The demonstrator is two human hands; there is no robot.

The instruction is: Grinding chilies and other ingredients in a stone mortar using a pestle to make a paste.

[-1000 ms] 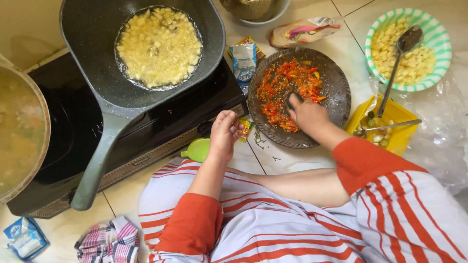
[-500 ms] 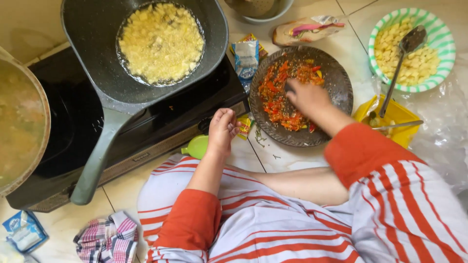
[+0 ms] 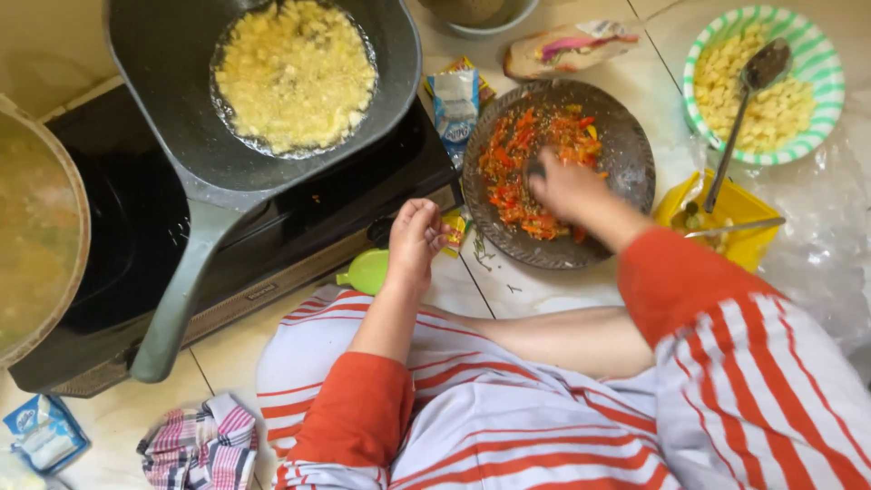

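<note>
**Right hand deeper in the stone mortar, left hand curled at its rim**

Since the earlier frames the right hand (image 3: 564, 186) has slid from the lower edge of the chilli mash toward the middle of the dark stone mortar (image 3: 626, 145), while the left hand (image 3: 415, 238) has stayed at the stove's front corner. The right hand is closed around a small dark pestle (image 3: 535, 169), of which only a tip shows at the fingers, and it presses onto the red chilli paste (image 3: 517, 163). That paste spreads up and to the left of the hand, its long run going from the upper centre of the mortar down toward the lower left rim. The left hand is loosely curled and holds nothing; it rests just beside the mortar's left rim, so the right hand is plainly the nearer to the paste.

Everything sits on a pale tiled floor (image 3: 581, 290). At upper left a dark frying pan (image 3: 181, 154) with yellow batter (image 3: 295, 77) stands on a black stove (image 3: 118, 263). At upper right a green-striped bowl (image 3: 821, 127) holds pale pieces and a spoon (image 3: 744, 109); below it lies a yellow container (image 3: 758, 222). A checked cloth (image 3: 200, 445) lies at lower left.
</note>
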